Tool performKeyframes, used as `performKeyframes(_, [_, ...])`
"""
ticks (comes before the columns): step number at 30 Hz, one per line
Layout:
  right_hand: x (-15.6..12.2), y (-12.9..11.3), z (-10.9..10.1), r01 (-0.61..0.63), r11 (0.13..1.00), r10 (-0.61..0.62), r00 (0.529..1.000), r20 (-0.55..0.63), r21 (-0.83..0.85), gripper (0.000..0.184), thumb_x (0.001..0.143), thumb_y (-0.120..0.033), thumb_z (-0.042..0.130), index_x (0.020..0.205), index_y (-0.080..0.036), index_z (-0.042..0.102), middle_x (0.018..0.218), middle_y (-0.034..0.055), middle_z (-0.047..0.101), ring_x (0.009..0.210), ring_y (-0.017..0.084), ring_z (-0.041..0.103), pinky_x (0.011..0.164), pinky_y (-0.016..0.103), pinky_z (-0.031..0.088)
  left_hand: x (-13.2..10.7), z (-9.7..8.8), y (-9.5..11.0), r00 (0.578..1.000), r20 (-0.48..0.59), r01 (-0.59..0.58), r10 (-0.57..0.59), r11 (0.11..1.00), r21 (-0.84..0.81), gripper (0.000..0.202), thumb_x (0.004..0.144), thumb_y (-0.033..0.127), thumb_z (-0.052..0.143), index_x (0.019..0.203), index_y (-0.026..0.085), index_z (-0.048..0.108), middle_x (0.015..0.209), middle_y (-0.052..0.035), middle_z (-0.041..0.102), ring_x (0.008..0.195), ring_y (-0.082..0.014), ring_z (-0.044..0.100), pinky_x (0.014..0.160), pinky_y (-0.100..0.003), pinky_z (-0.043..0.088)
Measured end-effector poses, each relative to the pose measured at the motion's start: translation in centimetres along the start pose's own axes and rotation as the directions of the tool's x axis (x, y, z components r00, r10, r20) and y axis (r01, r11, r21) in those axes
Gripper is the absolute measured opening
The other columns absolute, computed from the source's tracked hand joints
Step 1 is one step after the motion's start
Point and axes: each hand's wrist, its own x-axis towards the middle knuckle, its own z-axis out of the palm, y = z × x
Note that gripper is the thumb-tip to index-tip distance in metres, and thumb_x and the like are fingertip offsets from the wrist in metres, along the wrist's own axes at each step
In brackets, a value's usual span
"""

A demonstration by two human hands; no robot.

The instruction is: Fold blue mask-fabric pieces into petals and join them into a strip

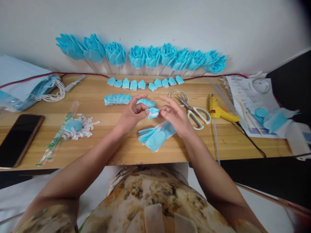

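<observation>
A small folded blue petal [153, 112] with a white band is pinched between both hands over the middle of the table. My left hand [133, 111] grips its left end with thumb and finger, and my right hand [176, 116] grips its right end. Right below lies a fanned stack of blue fabric pieces [156, 136], partly under my right hand. Behind my hands run a row of folded blue petals [118, 99] and, farther back, another row of petals [125, 83].
Blue flowers [137, 56] on sticks lean against the wall. Scissors [194, 111], a tape roll [178, 96] and a yellow glue gun [218, 110] lie at right. White scraps [85, 127], a phone [20, 139] and a bag of blue material [29, 82] are at left.
</observation>
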Motion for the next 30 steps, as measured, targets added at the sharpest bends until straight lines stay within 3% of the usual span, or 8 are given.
performKeyframes(5, [0.04,0.17,-0.36,0.020,1.000,-0.020,1.000,-0.020,-0.023,0.048,0.088,-0.039,0.066,0.134,-0.029,0.055,0.093,0.0014,0.072,0.086,0.019,0.068,0.086,0.041,0.056,0.07,-0.09,-0.01,1.000,-0.010,-0.004,0.004,1.000,0.022,0.059,0.073,0.023,0.078,0.126,0.021,0.052,0.080,0.0030,0.065,0.074,-0.0120,0.063,0.074,-0.028,0.047])
performKeyframes(12, [0.16,0.20,-0.01,0.004,1.000,-0.005,1.000,-0.025,-0.019,0.048,0.084,-0.031,0.068,0.131,-0.026,0.058,0.092,0.0009,0.072,0.082,0.016,0.066,0.072,0.031,0.054,0.02,0.03,-0.05,1.000,-0.007,-0.005,0.006,1.000,0.026,0.056,0.074,0.024,0.077,0.124,0.020,0.054,0.079,0.0023,0.065,0.072,-0.0118,0.059,0.071,-0.027,0.044])
performKeyframes(17, [0.18,0.21,0.00,0.026,0.998,-0.031,0.997,-0.067,-0.062,0.047,0.083,-0.029,0.068,0.129,-0.025,0.060,0.086,-0.0005,0.070,0.078,0.015,0.064,0.072,0.031,0.053,-0.14,0.13,-0.22,1.000,-0.002,0.006,-0.006,1.000,0.025,0.048,0.084,0.034,0.071,0.128,0.023,0.054,0.080,0.0018,0.063,0.074,-0.0132,0.058,0.074,-0.030,0.045])
performKeyframes(21, [0.13,0.43,0.16,0.044,0.995,-0.049,0.997,-0.053,-0.093,0.048,0.084,-0.029,0.067,0.131,-0.026,0.059,0.083,-0.0009,0.068,0.074,0.014,0.061,0.066,0.029,0.051,-0.28,0.51,-0.29,0.998,0.058,0.032,-0.034,0.999,0.028,0.064,0.073,0.030,0.082,0.129,0.024,0.052,0.089,0.0003,0.065,0.080,-0.0142,0.061,0.075,-0.028,0.046])
performKeyframes(24, [0.11,0.58,0.19,0.044,0.995,-0.047,0.998,-0.039,-0.092,0.048,0.084,-0.028,0.068,0.131,-0.025,0.060,0.084,-0.0008,0.070,0.074,0.014,0.061,0.064,0.028,0.052,-0.27,0.55,-0.33,0.998,0.065,0.022,-0.023,1.000,0.018,0.064,0.072,0.026,0.083,0.129,0.023,0.052,0.089,0.0012,0.064,0.080,-0.0133,0.061,0.075,-0.028,0.047])
performKeyframes(30, [0.14,0.82,-0.11,0.058,0.998,-0.057,0.998,-0.007,0.028,0.044,0.088,-0.032,0.066,0.131,-0.025,0.061,0.086,-0.0002,0.072,0.078,0.014,0.066,0.079,0.033,0.057,-0.05,-0.03,-0.49,0.995,0.097,0.022,-0.021,1.000,-0.014,0.063,0.074,0.024,0.082,0.129,0.023,0.052,0.093,0.0002,0.068,0.086,-0.0144,0.065,0.080,-0.029,0.048])
